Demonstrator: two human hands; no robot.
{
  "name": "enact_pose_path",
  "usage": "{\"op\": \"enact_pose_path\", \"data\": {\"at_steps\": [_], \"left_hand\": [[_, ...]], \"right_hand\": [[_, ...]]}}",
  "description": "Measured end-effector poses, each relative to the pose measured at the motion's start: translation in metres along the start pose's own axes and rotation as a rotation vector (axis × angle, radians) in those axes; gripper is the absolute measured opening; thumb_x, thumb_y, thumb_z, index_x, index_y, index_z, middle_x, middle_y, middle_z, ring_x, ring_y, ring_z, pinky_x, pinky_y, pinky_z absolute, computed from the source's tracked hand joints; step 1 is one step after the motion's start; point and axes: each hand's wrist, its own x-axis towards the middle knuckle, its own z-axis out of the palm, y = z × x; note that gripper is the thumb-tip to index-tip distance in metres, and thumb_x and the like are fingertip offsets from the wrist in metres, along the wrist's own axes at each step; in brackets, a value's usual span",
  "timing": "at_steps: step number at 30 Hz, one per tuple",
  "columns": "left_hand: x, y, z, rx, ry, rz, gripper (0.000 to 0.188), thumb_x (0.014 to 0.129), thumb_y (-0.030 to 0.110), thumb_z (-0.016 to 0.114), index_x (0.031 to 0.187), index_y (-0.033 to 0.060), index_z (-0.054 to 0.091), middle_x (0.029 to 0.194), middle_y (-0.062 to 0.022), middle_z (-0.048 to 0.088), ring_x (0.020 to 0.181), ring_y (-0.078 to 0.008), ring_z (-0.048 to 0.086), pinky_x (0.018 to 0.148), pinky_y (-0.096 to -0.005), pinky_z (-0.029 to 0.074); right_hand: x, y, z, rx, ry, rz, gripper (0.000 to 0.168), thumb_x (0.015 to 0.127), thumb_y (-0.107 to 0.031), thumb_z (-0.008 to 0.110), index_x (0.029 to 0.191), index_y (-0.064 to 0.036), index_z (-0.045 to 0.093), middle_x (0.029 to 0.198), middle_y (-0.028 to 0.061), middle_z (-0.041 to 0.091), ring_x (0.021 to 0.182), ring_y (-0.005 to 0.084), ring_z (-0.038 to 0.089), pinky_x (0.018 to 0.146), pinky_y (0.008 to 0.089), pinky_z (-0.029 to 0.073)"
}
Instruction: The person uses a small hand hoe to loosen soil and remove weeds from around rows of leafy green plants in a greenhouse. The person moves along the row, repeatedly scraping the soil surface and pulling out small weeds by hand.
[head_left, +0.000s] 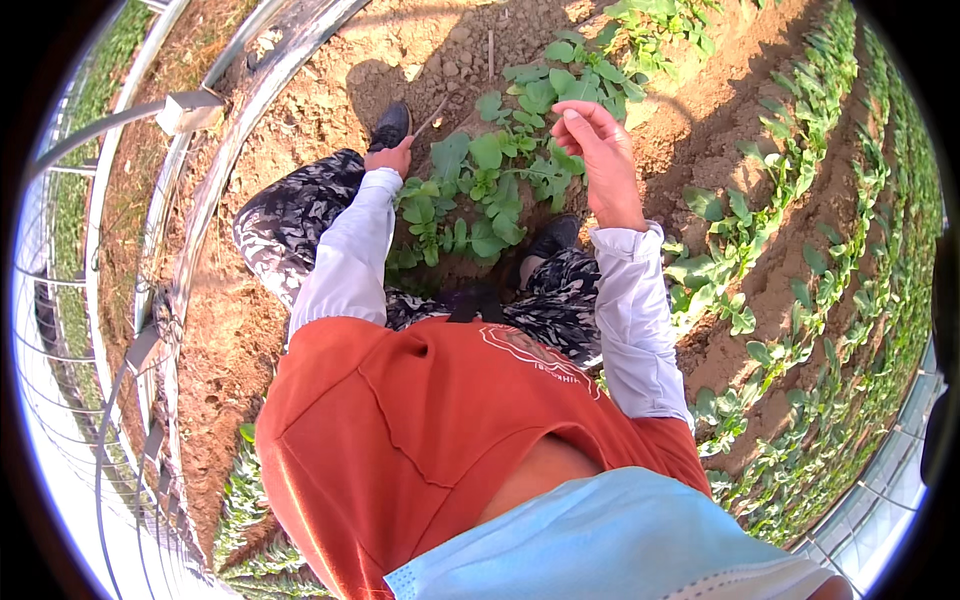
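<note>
My left hand (390, 159) is closed around a thin stick-like handle (431, 116), which slants up and to the right over bare soil; I cannot tell what kind of tool it is. My right hand (604, 161) is raised over the right edge of a row of leafy green seedlings (487, 199). Its fingers are curled with the thumb close to them, and whether something small is pinched there is hidden. The seedlings grow in a dense band between my two dark shoes, the left shoe (391, 126) and the right shoe (555, 236).
More crop rows (787, 180) run along the right, with brown soil furrows between them. On the left, a metal greenhouse frame rail (225, 150) and a curved pipe (97, 139) with a pale block (191, 112) border the bed. Dry clods (450, 56) lie ahead.
</note>
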Motion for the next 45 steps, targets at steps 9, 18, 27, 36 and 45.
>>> {"op": "enact_pose_path", "data": {"at_steps": [9, 18, 27, 36, 45], "left_hand": [[0.063, 0.037, -0.012, -1.065, 0.143, 0.115, 0.040, 0.089, 0.029, 0.046, 0.126, 0.0183, 0.050, 0.070, -0.0062, 0.055, 0.062, -0.0159, 0.053, 0.059, -0.0306, 0.044], [0.154, 0.112, -0.061, -1.170, -0.273, 0.018, 0.040, 0.087, 0.026, 0.048, 0.126, 0.0202, 0.052, 0.057, -0.0054, 0.054, 0.044, -0.0126, 0.047, 0.042, -0.0269, 0.040], [0.125, 0.024, -0.165, -0.864, 0.580, 0.071, 0.036, 0.088, 0.034, 0.042, 0.116, 0.0189, 0.059, 0.100, -0.0174, 0.063, 0.090, -0.0340, 0.061, 0.079, -0.0400, 0.048], [0.118, 0.031, -0.102, -0.568, 0.232, 0.058, 0.037, 0.084, 0.035, 0.044, 0.116, 0.0239, 0.060, 0.104, -0.0170, 0.063, 0.093, -0.0334, 0.061, 0.083, -0.0387, 0.047], [0.133, -0.005, -0.062, -0.798, -0.004, 0.070, 0.037, 0.083, 0.024, 0.053, 0.119, 0.0150, 0.059, 0.071, -0.0066, 0.061, 0.054, -0.0136, 0.053, 0.052, -0.0290, 0.045]], "right_hand": [[0.005, 0.010, 0.016, -0.040, -0.139, 0.029, 0.016, 0.089, -0.014, 0.054, 0.098, -0.001, 0.060, 0.077, 0.0008, 0.059, 0.071, 0.0069, 0.052, 0.066, 0.0211, 0.043], [0.005, 0.023, 0.014, -0.186, -0.145, 0.042, 0.016, 0.087, -0.016, 0.056, 0.096, -0.004, 0.061, 0.072, -0.0027, 0.056, 0.064, 0.0030, 0.046, 0.057, 0.0187, 0.035], [-0.002, 0.017, 0.012, -0.214, -0.158, -0.018, 0.017, 0.087, -0.017, 0.055, 0.096, -0.003, 0.060, 0.072, -0.0014, 0.056, 0.066, 0.0047, 0.047, 0.059, 0.0203, 0.038], [-0.007, 0.016, 0.010, -0.221, -0.161, -0.051, 0.017, 0.087, -0.017, 0.056, 0.096, -0.003, 0.060, 0.072, -0.0014, 0.056, 0.064, 0.0054, 0.048, 0.058, 0.0209, 0.038], [-0.011, 0.014, 0.011, -0.212, -0.172, -0.069, 0.017, 0.087, -0.016, 0.055, 0.096, -0.003, 0.060, 0.070, -0.0020, 0.055, 0.064, 0.0053, 0.047, 0.057, 0.0210, 0.038]]}}
